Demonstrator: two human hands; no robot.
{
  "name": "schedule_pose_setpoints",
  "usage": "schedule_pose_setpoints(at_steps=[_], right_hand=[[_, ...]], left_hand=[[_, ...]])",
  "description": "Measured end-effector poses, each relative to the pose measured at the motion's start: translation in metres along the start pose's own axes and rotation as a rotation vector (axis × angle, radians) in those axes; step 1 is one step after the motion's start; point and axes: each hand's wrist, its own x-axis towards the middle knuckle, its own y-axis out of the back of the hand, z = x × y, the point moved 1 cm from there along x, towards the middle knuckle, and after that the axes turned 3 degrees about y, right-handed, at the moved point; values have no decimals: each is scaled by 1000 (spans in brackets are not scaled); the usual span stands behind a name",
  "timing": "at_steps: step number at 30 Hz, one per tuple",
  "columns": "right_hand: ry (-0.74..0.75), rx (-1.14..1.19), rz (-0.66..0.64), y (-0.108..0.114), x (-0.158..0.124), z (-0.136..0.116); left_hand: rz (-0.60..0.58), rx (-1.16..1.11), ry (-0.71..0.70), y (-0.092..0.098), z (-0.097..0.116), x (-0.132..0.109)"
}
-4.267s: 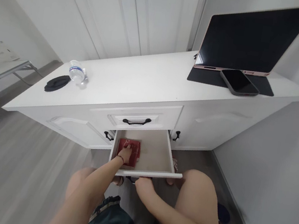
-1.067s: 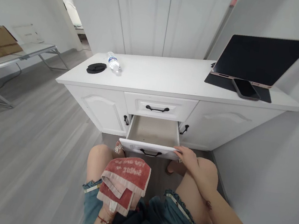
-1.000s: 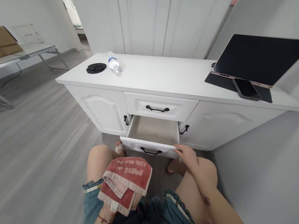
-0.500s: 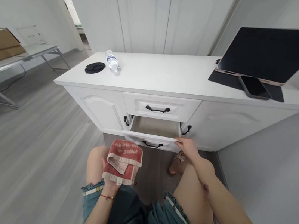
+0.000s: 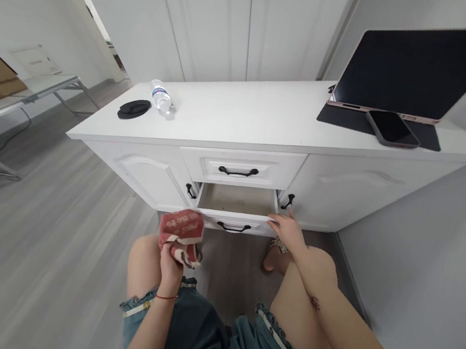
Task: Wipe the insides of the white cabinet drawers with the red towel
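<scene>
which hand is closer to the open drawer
Right. The right hand rests on the front right corner of the open drawer. The left hand is lower down over the left knee, holding a red cloth, apart from the drawer.

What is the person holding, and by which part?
The left hand grips a folded red towel by its lower edge. The right hand holds nothing, only resting on the lower drawer front.

We observe the left hand (image 5: 171,260) raised above the left knee, fingers clenched; the right hand (image 5: 288,232) extends forward, fingers spread flat.
</scene>
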Motion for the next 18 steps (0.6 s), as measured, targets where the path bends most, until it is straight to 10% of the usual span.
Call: schedule_pose_setpoints(at_steps=[8,18], right_hand=[[-16,48,-3,1,2,0],[-180,287,119,4,5,-4]], left_hand=[[-223,1293,-725,-55,-22,15],[-515,1550,-869,-110,-59,-13]])
